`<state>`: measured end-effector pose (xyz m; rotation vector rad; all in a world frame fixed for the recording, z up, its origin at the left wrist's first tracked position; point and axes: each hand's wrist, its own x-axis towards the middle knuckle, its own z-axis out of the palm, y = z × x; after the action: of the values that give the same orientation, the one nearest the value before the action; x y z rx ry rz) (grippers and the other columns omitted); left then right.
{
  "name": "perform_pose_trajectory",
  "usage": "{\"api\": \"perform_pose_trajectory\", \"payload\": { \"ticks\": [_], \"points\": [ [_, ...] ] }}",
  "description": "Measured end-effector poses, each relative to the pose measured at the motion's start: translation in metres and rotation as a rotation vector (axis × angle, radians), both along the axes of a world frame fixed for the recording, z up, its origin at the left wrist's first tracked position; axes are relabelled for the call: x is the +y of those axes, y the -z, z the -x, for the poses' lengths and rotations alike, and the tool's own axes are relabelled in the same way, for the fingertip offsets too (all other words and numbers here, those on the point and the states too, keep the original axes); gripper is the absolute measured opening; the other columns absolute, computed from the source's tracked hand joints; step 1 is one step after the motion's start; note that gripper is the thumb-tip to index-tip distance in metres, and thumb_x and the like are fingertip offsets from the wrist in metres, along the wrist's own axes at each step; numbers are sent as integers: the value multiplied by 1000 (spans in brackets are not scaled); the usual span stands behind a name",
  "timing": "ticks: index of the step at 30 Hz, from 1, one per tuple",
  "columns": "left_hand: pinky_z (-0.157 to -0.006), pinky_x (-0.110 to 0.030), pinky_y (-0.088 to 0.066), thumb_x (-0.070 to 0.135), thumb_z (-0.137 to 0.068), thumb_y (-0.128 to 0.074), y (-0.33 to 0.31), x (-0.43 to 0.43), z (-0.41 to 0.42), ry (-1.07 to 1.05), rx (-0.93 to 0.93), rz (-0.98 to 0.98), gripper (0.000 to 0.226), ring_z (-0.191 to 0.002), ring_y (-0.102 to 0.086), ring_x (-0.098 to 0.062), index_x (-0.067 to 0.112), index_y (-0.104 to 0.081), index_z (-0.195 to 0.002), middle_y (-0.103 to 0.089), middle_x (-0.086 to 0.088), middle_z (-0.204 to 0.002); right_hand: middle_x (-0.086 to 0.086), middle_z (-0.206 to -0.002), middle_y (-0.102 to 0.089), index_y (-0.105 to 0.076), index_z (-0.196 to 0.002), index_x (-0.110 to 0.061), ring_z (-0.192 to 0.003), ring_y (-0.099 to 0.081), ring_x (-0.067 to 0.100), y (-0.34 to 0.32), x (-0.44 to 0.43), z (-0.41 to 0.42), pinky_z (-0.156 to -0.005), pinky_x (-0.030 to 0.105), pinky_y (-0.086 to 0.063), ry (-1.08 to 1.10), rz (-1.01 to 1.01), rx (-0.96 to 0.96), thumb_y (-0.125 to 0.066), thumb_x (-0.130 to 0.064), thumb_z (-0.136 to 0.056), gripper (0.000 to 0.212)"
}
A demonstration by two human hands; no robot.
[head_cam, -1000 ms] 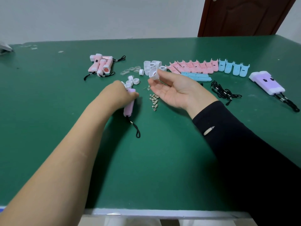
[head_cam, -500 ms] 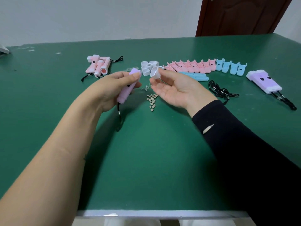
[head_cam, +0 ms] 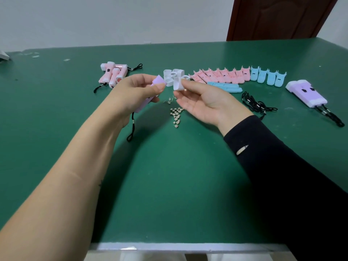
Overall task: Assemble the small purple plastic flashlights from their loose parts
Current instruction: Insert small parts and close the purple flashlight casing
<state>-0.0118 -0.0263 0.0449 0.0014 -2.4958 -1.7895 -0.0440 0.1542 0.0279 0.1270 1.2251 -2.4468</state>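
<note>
Right now we see both hands raised just above the green table (head_cam: 169,185), meeting near its far middle. The left hand (head_cam: 134,93) grips the purple flashlight body (head_cam: 159,82), thumb on the near side and fingers curled over the top, so that most of the barrel is hidden in the fist. Its long axis runs on a slant, from the low end by the wrist up and to the right. The upper end points at the right hand (head_cam: 205,104), and the low end carries a black lanyard (head_cam: 131,129) that hangs down toward the table. The right hand, palm up, pinches a white head cap (head_cam: 178,84) between thumb and fingertips, the other fingers loosely spread. Cap and body end sit just beside each other, with a narrow gap between. A black sleeve (head_cam: 282,176) covers the right forearm; the left is bare.

Below the hands lie silver button cells (head_cam: 176,115) in a loose cluster and a few small bulbs (head_cam: 169,100). Behind them we see a pile of white caps (head_cam: 172,74), a row of pink shells (head_cam: 220,75), blue shells (head_cam: 268,78) and, near the left, finished pink flashlights (head_cam: 113,74). Loose black cords (head_cam: 258,104) lie to the right, and further right two purple flashlights (head_cam: 307,93) side by side; dark marks on their faces are too small for us to read.
</note>
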Motion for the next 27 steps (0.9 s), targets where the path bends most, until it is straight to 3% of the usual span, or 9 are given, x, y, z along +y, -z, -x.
{"api": "perform_pose_trajectory", "payload": {
  "ticks": [2,5,10,14,20,27],
  "points": [
    [-51,-16,-37,30,-86,-73,0,1,0,5,33,0,7,-64,-63,2,28,-70,-91,-68,12,-76,8,-72,-71,-65,-88,-6,-67,-71,17,-1,-1,0,-69,29,-59,-3,-24,22,-65,-6,-89,1],
    [-58,-9,-46,21,-83,-75,-1,3,-1,35,59,-62,9,-61,-63,-1,26,-72,-91,-72,11,-73,7,-74,-71,-65,-90,-7,-66,-71,16,-1,-3,-1,-68,27,-59,0,-40,33,-64,-7,-89,2],
    [-55,-9,-45,23,-83,-76,2,5,1,29,77,7,10,-61,-64,0,29,-72,-91,-72,14,-72,5,-79,-72,-66,-92,-9,-69,-71,14,-3,-2,-3,-67,25,-59,-8,-43,66,-64,-8,-90,4],
    [-52,-9,-44,23,-83,-77,2,6,0,41,102,43,11,-60,-63,1,30,-71,-89,-72,16,-71,3,-89,-71,-66,-96,-13,-78,-69,12,-4,-2,-4,-76,22,-56,-41,-109,168,-62,-6,-90,11],
    [-51,-9,-43,25,-82,-77,1,6,-2,61,109,78,11,-61,-63,2,30,-72,-89,-72,15,-70,-2,-85,-73,-67,-100,-16,-81,-67,9,-5,-1,-6,-82,21,-53,-63,-199,243,-63,-7,-90,14],
    [-48,-10,-43,25,-79,-81,1,7,-1,14,72,86,16,-60,-65,0,24,-68,-88,-72,12,-68,-2,-88,-74,-68,-100,-17,-83,-68,8,-2,1,-6,-79,20,-55,-54,-258,294,-67,-10,-87,14]
  ]
}}
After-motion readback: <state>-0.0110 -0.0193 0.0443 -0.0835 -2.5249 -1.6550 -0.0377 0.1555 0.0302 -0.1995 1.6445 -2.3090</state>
